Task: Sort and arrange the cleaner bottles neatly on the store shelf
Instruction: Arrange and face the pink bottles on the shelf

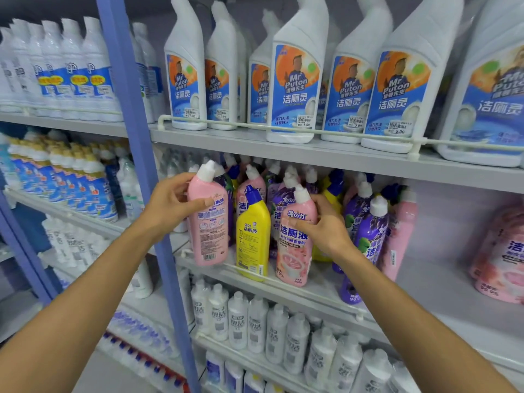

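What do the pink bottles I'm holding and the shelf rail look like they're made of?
Pink bottle in the left hand and the one in the right hand: likely glossy moulded plastic, with soft highlights, under printed labels. Front rail: looks like pale translucent plastic, though that's uncertain.

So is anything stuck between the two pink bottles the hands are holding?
Yes. A yellow bottle with a blue cap stands at the shelf front between the pink bottle in the left hand and the pink bottle in the right hand, so they can't sit side by side yet.
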{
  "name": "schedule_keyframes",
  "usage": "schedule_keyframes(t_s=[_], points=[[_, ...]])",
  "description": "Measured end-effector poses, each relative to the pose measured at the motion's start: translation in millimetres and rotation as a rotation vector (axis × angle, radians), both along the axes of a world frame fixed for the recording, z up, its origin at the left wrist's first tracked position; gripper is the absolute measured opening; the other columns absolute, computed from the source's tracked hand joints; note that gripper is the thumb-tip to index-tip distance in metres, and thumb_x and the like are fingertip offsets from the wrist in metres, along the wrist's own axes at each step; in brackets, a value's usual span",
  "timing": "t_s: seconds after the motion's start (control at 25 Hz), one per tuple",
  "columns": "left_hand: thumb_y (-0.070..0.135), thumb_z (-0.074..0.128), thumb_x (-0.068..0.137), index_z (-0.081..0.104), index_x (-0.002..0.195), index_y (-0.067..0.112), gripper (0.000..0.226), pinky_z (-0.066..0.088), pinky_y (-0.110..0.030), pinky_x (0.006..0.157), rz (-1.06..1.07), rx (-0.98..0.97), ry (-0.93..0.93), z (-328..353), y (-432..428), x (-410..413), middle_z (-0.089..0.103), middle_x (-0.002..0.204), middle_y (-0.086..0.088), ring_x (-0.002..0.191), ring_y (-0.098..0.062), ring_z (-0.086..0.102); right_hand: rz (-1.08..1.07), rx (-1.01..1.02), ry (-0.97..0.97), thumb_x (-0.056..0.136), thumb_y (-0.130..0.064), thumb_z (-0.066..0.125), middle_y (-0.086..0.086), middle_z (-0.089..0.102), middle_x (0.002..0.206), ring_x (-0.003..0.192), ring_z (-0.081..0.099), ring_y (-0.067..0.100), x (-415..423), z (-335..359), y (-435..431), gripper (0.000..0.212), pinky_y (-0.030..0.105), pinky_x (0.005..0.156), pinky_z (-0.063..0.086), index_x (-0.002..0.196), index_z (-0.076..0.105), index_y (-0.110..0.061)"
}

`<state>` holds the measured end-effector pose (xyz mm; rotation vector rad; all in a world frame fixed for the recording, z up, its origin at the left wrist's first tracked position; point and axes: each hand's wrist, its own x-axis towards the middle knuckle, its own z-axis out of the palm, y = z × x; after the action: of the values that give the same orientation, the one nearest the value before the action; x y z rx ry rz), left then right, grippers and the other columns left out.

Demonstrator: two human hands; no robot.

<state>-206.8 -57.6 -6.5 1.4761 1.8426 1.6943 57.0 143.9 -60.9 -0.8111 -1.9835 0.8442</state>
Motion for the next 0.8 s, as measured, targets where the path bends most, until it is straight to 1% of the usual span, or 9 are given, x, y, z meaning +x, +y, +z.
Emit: schedule_keyframes(t_s=[0.08, 0.16, 0.24, 0.36, 0.44, 0.56, 0.64, 0.8], points=[[0.013, 0.083, 0.079, 0.066, 0.124, 0.013, 0.048, 0.063, -0.04, 0.081, -0.024, -0.009, -0.015, 0, -12, 15, 0.077, 0.111, -0.002, 0.1, -0.024, 0.074, -0.012, 0.015, 0.032, 0.072, -0.032, 0.091, -0.001, 0.072, 0.099, 0.09, 0.071, 0.02, 8, 3, -5, 0.058, 0.044, 0.078, 0.062, 0.119, 0.059, -0.022], [0.014, 0.082, 0.079, 0.067, 0.124, 0.015, 0.047, 0.062, -0.034, 0.077, -0.054, -0.008, -0.034, 4, -19, 33, 0.077, 0.111, -0.002, 0.1, -0.023, 0.074, 0.001, 0.043, 0.046, 0.075, -0.031, 0.09, -0.001, 0.072, 0.103, 0.092, 0.071, 0.019, 20, 13, -9, 0.06, 0.043, 0.08, 0.062, 0.125, 0.058, -0.023], [0.012, 0.082, 0.079, 0.066, 0.125, 0.017, 0.049, 0.061, -0.029, 0.079, -0.103, -0.002, -0.028, 10, -16, 59, 0.077, 0.111, 0.001, 0.101, -0.019, 0.074, 0.04, 0.063, 0.063, 0.077, -0.032, 0.088, -0.003, 0.073, 0.106, 0.094, 0.071, 0.015, 40, 28, -14, 0.062, 0.043, 0.082, 0.062, 0.13, 0.057, -0.026], [0.005, 0.083, 0.078, 0.067, 0.125, 0.014, 0.051, 0.058, -0.022, 0.085, -0.189, -0.012, 0.033, 17, 3, 110, 0.076, 0.112, 0.001, 0.104, -0.013, 0.072, 0.101, 0.081, 0.099, 0.079, -0.031, 0.087, -0.006, 0.073, 0.112, 0.098, 0.072, 0.011, 83, 41, -22, 0.062, 0.042, 0.084, 0.063, 0.133, 0.057, -0.031], [0.005, 0.084, 0.077, 0.068, 0.123, 0.015, 0.05, 0.058, -0.025, 0.088, -0.265, -0.011, 0.049, 17, 22, 146, 0.077, 0.111, 0.002, 0.104, -0.013, 0.072, 0.128, 0.081, 0.121, 0.08, -0.026, 0.088, -0.006, 0.073, 0.116, 0.103, 0.072, 0.013, 121, 45, -28, 0.059, 0.04, 0.087, 0.062, 0.131, 0.059, -0.036], [0.009, 0.085, 0.078, 0.068, 0.122, 0.016, 0.048, 0.058, -0.028, 0.088, -0.368, -0.02, 0.064, 12, 54, 201, 0.077, 0.109, 0.003, 0.101, -0.015, 0.073, 0.114, 0.043, 0.134, 0.081, -0.013, 0.085, -0.003, 0.076, 0.11, 0.101, 0.074, 0.018, 187, 53, -32, 0.057, 0.035, 0.087, 0.061, 0.132, 0.061, -0.021], [0.009, 0.085, 0.078, 0.068, 0.121, 0.015, 0.046, 0.059, -0.03, 0.087, -0.433, -0.023, 0.057, 9, 77, 241, 0.078, 0.107, 0.002, 0.1, -0.016, 0.074, 0.071, 0.041, 0.103, 0.081, -0.012, 0.084, -0.002, 0.076, 0.11, 0.101, 0.074, 0.017, 234, 57, -29, 0.058, 0.033, 0.088, 0.061, 0.134, 0.061, -0.019], [0.012, 0.088, 0.076, 0.069, 0.117, 0.014, 0.045, 0.06, -0.03, 0.084, -0.504, -0.019, 0.033, -2, 126, 318, 0.078, 0.104, 0.003, 0.096, -0.012, 0.074, -0.05, -0.008, 0.123, 0.081, -0.01, 0.084, 0.002, 0.076, 0.113, 0.105, 0.073, 0.019, 317, 55, -8, 0.06, 0.039, 0.092, 0.06, 0.135, 0.059, -0.013]])
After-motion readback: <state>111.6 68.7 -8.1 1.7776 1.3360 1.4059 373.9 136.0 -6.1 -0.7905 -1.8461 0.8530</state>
